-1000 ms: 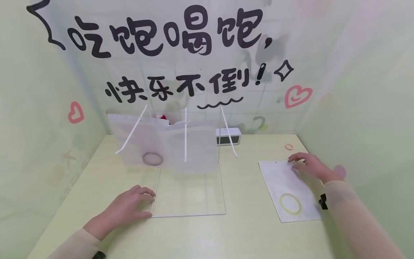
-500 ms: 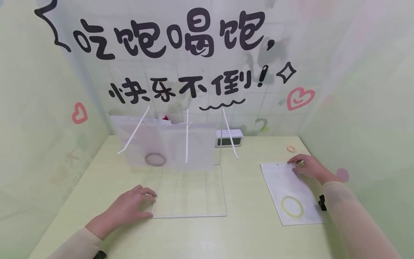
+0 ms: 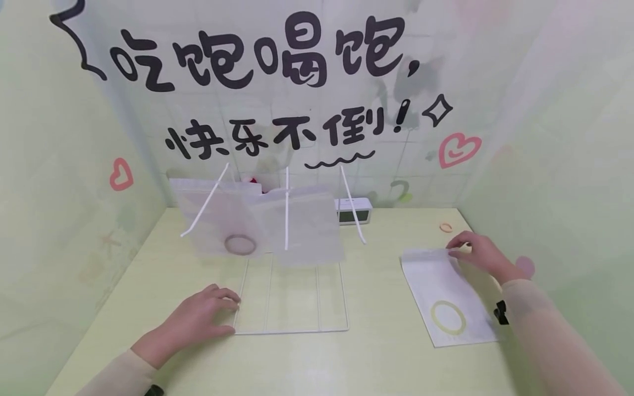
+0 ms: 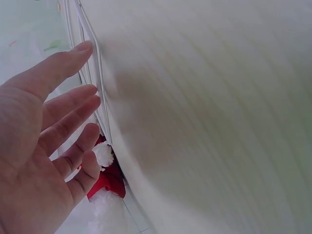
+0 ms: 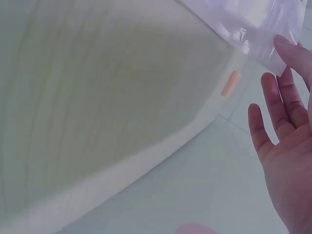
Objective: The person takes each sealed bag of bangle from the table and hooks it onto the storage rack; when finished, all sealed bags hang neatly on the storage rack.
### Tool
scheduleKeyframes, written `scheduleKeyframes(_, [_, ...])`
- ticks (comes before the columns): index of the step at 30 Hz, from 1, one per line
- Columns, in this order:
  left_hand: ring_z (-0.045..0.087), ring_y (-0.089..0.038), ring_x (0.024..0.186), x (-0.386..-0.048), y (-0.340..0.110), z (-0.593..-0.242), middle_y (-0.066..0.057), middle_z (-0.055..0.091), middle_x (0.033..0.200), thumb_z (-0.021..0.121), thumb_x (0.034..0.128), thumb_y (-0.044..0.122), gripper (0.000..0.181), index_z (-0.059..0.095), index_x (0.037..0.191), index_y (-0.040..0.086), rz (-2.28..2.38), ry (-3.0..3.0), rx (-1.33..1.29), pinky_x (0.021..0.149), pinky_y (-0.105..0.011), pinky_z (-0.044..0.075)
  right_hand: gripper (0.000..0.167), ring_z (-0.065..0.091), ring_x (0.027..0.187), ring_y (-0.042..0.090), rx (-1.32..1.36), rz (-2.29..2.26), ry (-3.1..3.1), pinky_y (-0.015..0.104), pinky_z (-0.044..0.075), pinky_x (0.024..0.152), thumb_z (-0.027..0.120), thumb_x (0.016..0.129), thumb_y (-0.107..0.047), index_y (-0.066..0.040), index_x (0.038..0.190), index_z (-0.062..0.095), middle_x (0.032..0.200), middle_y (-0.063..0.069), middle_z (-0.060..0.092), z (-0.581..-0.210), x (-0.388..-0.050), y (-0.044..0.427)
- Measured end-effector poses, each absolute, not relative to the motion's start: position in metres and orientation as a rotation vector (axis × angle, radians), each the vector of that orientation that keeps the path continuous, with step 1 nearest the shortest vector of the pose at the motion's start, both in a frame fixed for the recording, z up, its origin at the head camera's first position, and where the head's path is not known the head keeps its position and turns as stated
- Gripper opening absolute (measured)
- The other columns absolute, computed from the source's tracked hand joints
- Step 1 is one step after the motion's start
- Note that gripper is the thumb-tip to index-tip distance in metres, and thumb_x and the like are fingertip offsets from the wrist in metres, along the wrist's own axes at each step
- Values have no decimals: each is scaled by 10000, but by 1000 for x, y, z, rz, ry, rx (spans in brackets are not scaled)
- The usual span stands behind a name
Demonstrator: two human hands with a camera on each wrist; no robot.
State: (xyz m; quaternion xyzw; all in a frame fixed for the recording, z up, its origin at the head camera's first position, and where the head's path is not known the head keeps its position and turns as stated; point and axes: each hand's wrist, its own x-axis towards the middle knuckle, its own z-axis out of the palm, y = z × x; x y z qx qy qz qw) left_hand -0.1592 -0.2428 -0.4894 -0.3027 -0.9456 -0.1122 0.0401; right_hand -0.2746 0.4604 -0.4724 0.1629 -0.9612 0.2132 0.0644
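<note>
My left hand [image 3: 198, 313] rests on the table with fingertips and thumb at the left edge of a white wire display rack [image 3: 292, 332]. Its fingers look relaxed in the left wrist view. Three hooks jut forward from the rack. A frosted plastic bag [image 3: 208, 209] with a dull purplish ring [image 3: 240, 245] in its lower part hangs at the left, and a second frosted bag [image 3: 309, 231] hangs at the middle hook. My right hand [image 3: 482, 256] pinches the top corner of a third frosted bag [image 3: 431, 280], which shows a yellow-green ring [image 3: 448, 318] and lies on the table, its top edge raised.
A small orange ring [image 3: 446, 227] lies near the back right of the table [image 3: 297, 363]. Behind the rack stands a white digital clock [image 3: 354, 212]. A red and white fluffy thing [image 4: 107, 178] is partly hidden behind the hanging bags. Printed curtains or walls close three sides.
My right thumb and fingers have taken the third bag's top corner, and its top edge has lifted. The middle hanging bag has swung slightly right. My left hand stays at the rack.
</note>
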Motion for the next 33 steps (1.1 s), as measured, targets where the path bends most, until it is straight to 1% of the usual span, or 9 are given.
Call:
scheduleKeyframes(3, [621, -162, 1074, -160, -242, -489, 89, 716, 1221, 896, 728, 336, 374, 794, 1052, 180, -339, -2895, -932, 851, -373, 610, 106, 666, 999, 336, 493, 642, -2901, 523, 513, 873, 788, 918, -169, -140, 1015, 757, 1021, 61, 756, -468, -268, 461])
scheduleKeyframes(6, [616, -160, 1074, -161, -241, -488, 88, 717, 1220, 893, 732, 337, 374, 794, 1054, 177, -335, -2894, -947, 859, -368, 606, 79, 674, 986, 329, 470, 613, -2885, 491, 523, 831, 787, 919, -174, -172, 993, 761, 999, 44, 764, -465, -259, 461])
scheduleKeyframes(9, [614, -164, 1076, -161, -240, -488, 86, 717, 1218, 891, 733, 339, 373, 795, 1055, 175, -333, -2895, -955, 869, -373, 603, 83, 661, 932, 199, 457, 592, -2847, 383, 529, 761, 790, 918, -183, -200, 996, 764, 971, -3, 755, -462, -251, 459])
scheduleKeyframes(12, [616, -172, 1075, -161, -240, -486, 89, 717, 1213, 896, 731, 332, 370, 797, 1052, 177, -335, -2897, -952, 870, -382, 604, 102, 601, 907, 48, 450, 625, -2815, 243, 491, 735, 785, 926, -199, -219, 1023, 758, 979, -36, 739, -457, -244, 453])
scheduleKeyframes(15, [615, -171, 1071, -160, -240, -484, 89, 717, 1213, 895, 733, 328, 374, 797, 1059, 174, -330, -2907, -940, 867, -378, 606, 109, 566, 906, -46, 467, 676, -2764, 139, 444, 749, 782, 928, -182, -216, 1028, 757, 978, -33, 737, -451, -238, 446])
scheduleKeyframes(18, [616, -172, 1073, -160, -241, -484, 83, 718, 1214, 894, 735, 326, 377, 796, 1061, 166, -329, -2908, -937, 870, -381, 605, 140, 559, 911, -109, 507, 709, -2689, 76, 416, 782, 795, 906, -130, -209, 1016, 759, 956, -38, 740, -445, -232, 440])
scheduleKeyframes(23, [615, -171, 1078, -161, -242, -486, 82, 718, 1217, 895, 735, 334, 385, 796, 1066, 164, -326, -2909, -940, 880, -385, 604, 207, 566, 907, -133, 575, 740, -2605, 31, 408, 814, 804, 871, -47, -198, 1004, 755, 929, -54, 735, -435, -220, 432])
scheduleKeyframes(29, [616, -176, 1079, -162, -242, -487, 84, 718, 1213, 899, 728, 342, 392, 797, 1062, 164, -324, -2909, -940, 884, -389, 605, 246, 575, 912, -119, 520, 777, -2609, 64, 397, 791, 804, 873, -41, -242, 1003, 750, 934, -109, 721, -420, -208, 424])
scheduleKeyframes(33, [613, -170, 1076, -161, -242, -486, 86, 718, 1215, 896, 726, 348, 396, 796, 1061, 164, -324, -2915, -934, 883, -387, 604, 268, 586, 921, -115, 542, 795, -2569, 34, 386, 828, 808, 848, 7, -213, 991, 752, 926, -106, 721, -411, -204, 420])
